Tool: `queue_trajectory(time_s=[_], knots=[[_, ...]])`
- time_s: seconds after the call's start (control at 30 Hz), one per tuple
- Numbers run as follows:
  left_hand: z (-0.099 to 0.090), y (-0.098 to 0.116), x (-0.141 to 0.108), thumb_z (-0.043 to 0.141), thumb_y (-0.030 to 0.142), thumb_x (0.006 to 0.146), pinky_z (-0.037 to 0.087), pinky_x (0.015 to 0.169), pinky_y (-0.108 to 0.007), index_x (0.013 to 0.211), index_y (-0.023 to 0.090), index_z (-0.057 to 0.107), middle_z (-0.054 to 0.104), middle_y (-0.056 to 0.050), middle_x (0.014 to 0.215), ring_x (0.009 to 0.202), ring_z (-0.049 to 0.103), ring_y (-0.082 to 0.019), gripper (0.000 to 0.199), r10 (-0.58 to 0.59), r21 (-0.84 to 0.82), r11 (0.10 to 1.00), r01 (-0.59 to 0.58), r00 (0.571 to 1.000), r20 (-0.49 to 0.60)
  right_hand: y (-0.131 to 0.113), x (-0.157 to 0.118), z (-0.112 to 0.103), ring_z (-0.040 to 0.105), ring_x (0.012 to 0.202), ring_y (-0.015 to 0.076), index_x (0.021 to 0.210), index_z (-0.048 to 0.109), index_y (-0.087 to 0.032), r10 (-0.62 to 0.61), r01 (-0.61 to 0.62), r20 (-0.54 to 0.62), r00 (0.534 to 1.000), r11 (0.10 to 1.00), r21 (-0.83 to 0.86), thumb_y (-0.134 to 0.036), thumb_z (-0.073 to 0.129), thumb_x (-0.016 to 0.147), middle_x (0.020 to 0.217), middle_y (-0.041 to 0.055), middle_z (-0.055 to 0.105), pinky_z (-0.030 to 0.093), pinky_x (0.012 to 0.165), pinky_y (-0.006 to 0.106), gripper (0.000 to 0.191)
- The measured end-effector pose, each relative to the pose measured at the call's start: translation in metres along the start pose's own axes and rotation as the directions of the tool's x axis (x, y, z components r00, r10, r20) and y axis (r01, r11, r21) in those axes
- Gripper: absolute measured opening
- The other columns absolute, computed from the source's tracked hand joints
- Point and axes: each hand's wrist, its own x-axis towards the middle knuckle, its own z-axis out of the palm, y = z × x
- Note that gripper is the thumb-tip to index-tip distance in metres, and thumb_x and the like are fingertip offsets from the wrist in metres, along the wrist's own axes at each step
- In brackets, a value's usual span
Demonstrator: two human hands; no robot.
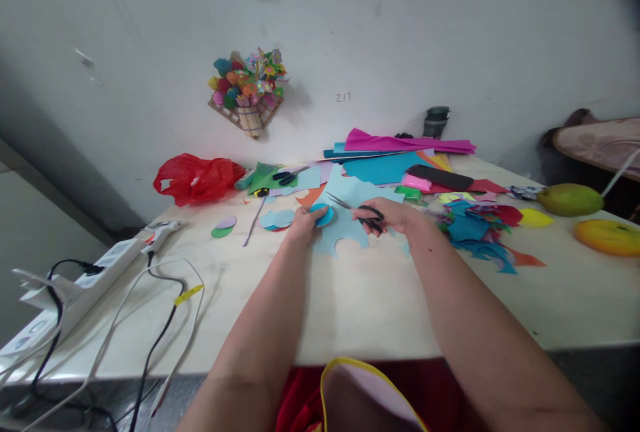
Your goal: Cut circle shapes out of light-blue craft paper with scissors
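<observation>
Between the thumb and fingers of my left hand (304,224) is a blue paper circle (325,215). My right hand (390,217) is closed around the black handles of a pair of scissors (340,201), whose blades point left toward the circle and look slightly apart. Under both hands lies a pale blue paper sheet (345,222) with rounded cut-outs along its edge. Left of my left hand are several light blue paper circles (280,219). Farther left, a purple and a green paper circle (222,232) overlap.
Colored paper scraps (470,229) pile up on the right, near a green mango (570,199). A black phone (440,177) lies behind. At left are a red plastic bag (197,179), a power strip (83,285) and loose cables. Another pair of scissors (285,178) rests at the back.
</observation>
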Motion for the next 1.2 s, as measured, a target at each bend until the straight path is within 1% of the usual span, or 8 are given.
queue_trajectory(time_s=[0.2, 0.37, 0.47, 0.57, 0.7, 0.83, 1.0, 1.2], knots=[[0.003, 0.004, -0.001, 0.093, 0.034, 0.046, 0.044, 0.055, -0.025, 0.055, 0.015, 0.062, 0.06, 0.0, 0.054, 0.051, 0.052, -0.01, 0.038, 0.001, -0.053, 0.999, -0.001, 1.0, -0.015, 0.002, -0.006, -0.013, 0.053, 0.038, 0.0114, 0.084, 0.067, -0.013, 0.009, -0.006, 0.111, 0.994, 1.0, -0.027, -0.052, 0.077, 0.077, 0.052, 0.0039, 0.066, 0.035, 0.037, 0.021, 0.041], [0.003, 0.004, -0.002, 0.093, 0.03, 0.049, 0.047, 0.058, -0.026, 0.059, 0.014, 0.064, 0.062, 0.0, 0.056, 0.052, 0.055, -0.011, 0.036, -0.019, -0.067, 0.998, 0.018, 1.0, -0.012, 0.004, -0.009, -0.02, 0.054, 0.039, 0.0121, 0.084, 0.067, -0.013, 0.014, -0.006, 0.177, 0.984, 0.999, -0.047, -0.055, 0.074, 0.077, 0.053, 0.0043, 0.067, 0.035, 0.037, 0.021, 0.043], [0.003, 0.004, -0.002, 0.093, 0.029, 0.051, 0.049, 0.061, -0.027, 0.06, 0.014, 0.064, 0.064, -0.001, 0.058, 0.054, 0.057, -0.012, 0.035, -0.031, -0.068, 0.997, 0.031, 1.0, -0.003, 0.002, -0.011, -0.019, 0.053, 0.037, 0.0122, 0.083, 0.068, -0.013, 0.033, -0.022, 0.205, 0.978, 0.998, -0.058, -0.056, 0.073, 0.078, 0.052, 0.004, 0.066, 0.038, 0.037, 0.022, 0.043], [0.004, 0.005, -0.002, 0.094, 0.029, 0.048, 0.051, 0.061, -0.027, 0.059, 0.013, 0.064, 0.064, -0.002, 0.058, 0.055, 0.059, -0.012, 0.036, -0.046, -0.089, 0.995, 0.045, 0.999, 0.0, -0.001, -0.013, -0.015, 0.053, 0.036, 0.012, 0.08, 0.067, -0.013, 0.051, -0.039, 0.21, 0.976, 0.997, -0.061, -0.057, 0.075, 0.075, 0.051, 0.0038, 0.066, 0.042, 0.037, 0.023, 0.045], [0.006, 0.005, -0.002, 0.095, 0.025, 0.045, 0.054, 0.063, -0.026, 0.056, 0.013, 0.062, 0.063, -0.001, 0.057, 0.056, 0.059, -0.011, 0.037, -0.054, -0.147, 0.988, 0.052, 0.998, -0.012, -0.003, -0.011, -0.011, 0.053, 0.036, 0.012, 0.08, 0.065, -0.014, 0.048, -0.041, 0.224, 0.973, 0.999, -0.035, -0.061, 0.075, 0.074, 0.051, 0.0041, 0.066, 0.043, 0.037, 0.023, 0.049], [0.007, 0.005, -0.002, 0.094, 0.02, 0.051, 0.058, 0.066, -0.027, 0.062, 0.012, 0.063, 0.064, -0.002, 0.063, 0.06, 0.061, -0.012, 0.034, -0.068, -0.158, 0.986, 0.061, 0.997, -0.044, -0.001, -0.008, -0.01, 0.055, 0.038, 0.0118, 0.082, 0.065, -0.013, 0.051, -0.041, 0.244, 0.969, 0.998, -0.043, -0.064, 0.076, 0.073, 0.053, 0.0053, 0.068, 0.043, 0.038, 0.022, 0.053], [0.009, 0.007, -0.002, 0.09, 0.013, 0.061, 0.06, 0.067, -0.028, 0.067, 0.011, 0.064, 0.064, -0.003, 0.067, 0.064, 0.062, -0.012, 0.027, -0.122, -0.132, 0.985, 0.112, 0.99, -0.066, 0.001, -0.006, -0.01, 0.055, 0.037, 0.0114, 0.082, 0.065, -0.013, 0.073, -0.054, 0.237, 0.969, 0.995, -0.083, -0.068, 0.074, 0.073, 0.053, 0.0045, 0.067, 0.039, 0.037, 0.022, 0.056], [0.013, 0.008, -0.001, 0.084, 0.01, 0.065, 0.06, 0.067, -0.029, 0.068, 0.011, 0.063, 0.065, -0.004, 0.066, 0.062, 0.063, -0.013, 0.022, -0.146, -0.087, 0.986, 0.139, 0.986, -0.081, 0.004, -0.004, -0.011, 0.055, 0.038, 0.0114, 0.082, 0.065, -0.014, 0.078, -0.054, 0.237, 0.968, 0.993, -0.106, -0.07, 0.074, 0.072, 0.054, 0.0044, 0.067, 0.04, 0.038, 0.022, 0.058]])
